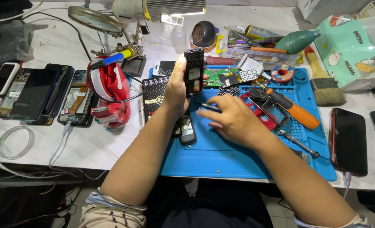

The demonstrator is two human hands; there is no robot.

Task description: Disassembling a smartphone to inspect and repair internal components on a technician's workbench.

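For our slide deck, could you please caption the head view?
Left hand holds a small opened phone upright above a blue work mat; right hand grips a thin tool.

The scene is brightly and evenly lit. The main source is a lamp [170, 9] at the top centre, whose strip burns out to pure white. Soft, short shadows fall toward the viewer under the forearms. Mild glare sits on the white table [90, 143] and on the dark phone screens [348, 141]. Straight edges bow near the corners, a wide-angle effect. The right hand [234, 120] looks slightly soft, perhaps from motion.
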